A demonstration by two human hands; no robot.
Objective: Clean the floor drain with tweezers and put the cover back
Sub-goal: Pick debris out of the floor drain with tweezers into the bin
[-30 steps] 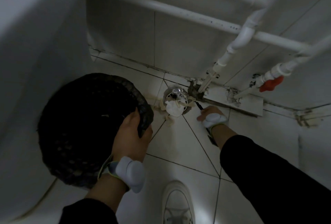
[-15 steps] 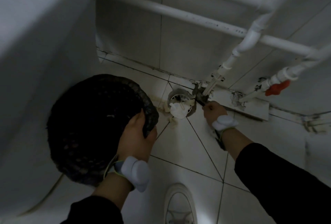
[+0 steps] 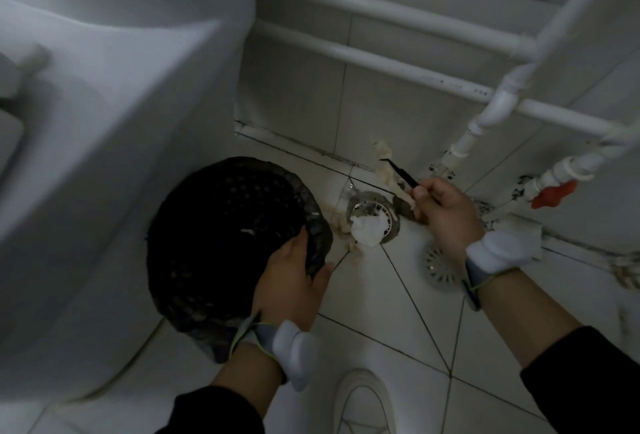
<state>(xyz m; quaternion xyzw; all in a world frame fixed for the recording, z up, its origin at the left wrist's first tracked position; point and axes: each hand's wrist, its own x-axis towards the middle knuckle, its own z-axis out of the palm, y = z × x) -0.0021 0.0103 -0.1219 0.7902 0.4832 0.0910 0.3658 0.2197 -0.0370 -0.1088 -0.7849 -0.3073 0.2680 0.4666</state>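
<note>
Right hand grip pinches tweezers; left hand clasps bin rim; cover half hidden.

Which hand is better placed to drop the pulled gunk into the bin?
Right. The right hand holds the tweezers, with pale gunk at their tip, raised above the open drain. The left hand is busy gripping the black bin rim.

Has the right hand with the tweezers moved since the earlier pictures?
Yes. The right hand has lifted the tweezers up from beside the open drain, towards the wall pipe.
</note>
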